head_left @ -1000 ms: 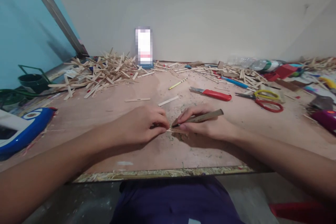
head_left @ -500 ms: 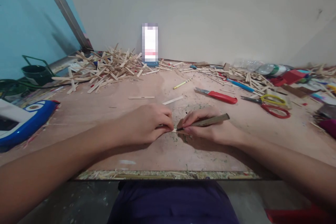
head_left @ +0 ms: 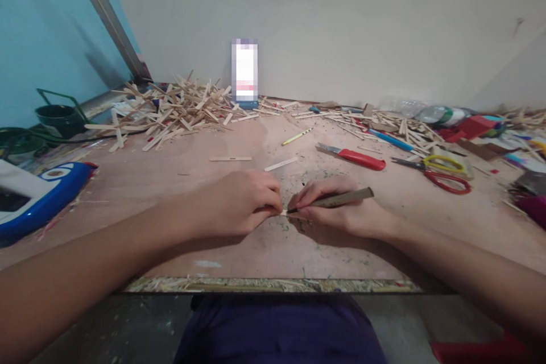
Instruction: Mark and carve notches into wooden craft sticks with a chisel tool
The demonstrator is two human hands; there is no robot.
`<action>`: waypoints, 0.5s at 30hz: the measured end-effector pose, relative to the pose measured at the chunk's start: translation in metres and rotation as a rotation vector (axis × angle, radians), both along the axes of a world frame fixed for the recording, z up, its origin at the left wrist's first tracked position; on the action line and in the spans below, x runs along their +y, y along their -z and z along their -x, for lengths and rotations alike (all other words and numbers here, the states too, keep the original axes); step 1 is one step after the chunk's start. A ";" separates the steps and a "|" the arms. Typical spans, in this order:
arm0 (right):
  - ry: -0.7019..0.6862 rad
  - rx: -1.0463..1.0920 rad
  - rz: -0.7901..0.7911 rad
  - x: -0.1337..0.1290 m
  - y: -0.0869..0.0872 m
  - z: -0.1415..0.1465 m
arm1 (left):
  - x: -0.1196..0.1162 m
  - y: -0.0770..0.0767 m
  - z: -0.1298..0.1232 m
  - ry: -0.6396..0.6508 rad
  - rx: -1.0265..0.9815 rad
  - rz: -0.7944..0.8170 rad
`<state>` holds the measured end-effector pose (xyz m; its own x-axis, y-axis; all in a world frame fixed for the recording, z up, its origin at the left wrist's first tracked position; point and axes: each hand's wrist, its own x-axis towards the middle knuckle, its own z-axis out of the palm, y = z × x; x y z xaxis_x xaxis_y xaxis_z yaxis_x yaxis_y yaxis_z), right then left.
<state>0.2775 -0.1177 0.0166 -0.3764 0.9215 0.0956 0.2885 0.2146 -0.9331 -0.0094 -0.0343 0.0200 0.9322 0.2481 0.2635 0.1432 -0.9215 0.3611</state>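
My left hand [head_left: 251,199] rests on the wooden tabletop, its fingers pinched on a small light wooden stick [head_left: 284,213] that is mostly hidden. Beside it on the right, my right hand [head_left: 336,205] grips a thin dark pen-like tool [head_left: 345,198], whose tip meets the stick between the two hands. Behind my hands lie two more flat sticks, one with a small dark mark [head_left: 230,158] and one set at a slant [head_left: 280,164]. Green specks are scattered around the fingers.
A red-handled knife [head_left: 362,159], scissors [head_left: 446,173], a blue pen [head_left: 390,139] and a yellow stick [head_left: 297,136] lie behind and right. A stick heap [head_left: 179,108] and a phone [head_left: 244,71] stand at the back. A blue-and-white object [head_left: 51,199] is at left.
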 end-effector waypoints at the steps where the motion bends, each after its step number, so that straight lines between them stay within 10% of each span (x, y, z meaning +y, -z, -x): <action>1: -0.007 -0.005 -0.005 -0.001 0.000 0.000 | 0.000 0.000 0.000 -0.001 0.002 -0.008; 15: -0.050 0.037 -0.147 -0.008 0.014 0.001 | -0.022 0.004 0.003 0.031 0.109 -0.363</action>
<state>0.2762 -0.1256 0.0027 -0.4149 0.8769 0.2428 0.2399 0.3628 -0.9005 -0.0128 -0.0566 0.0161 0.9653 0.1281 0.2277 0.1328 -0.9911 -0.0052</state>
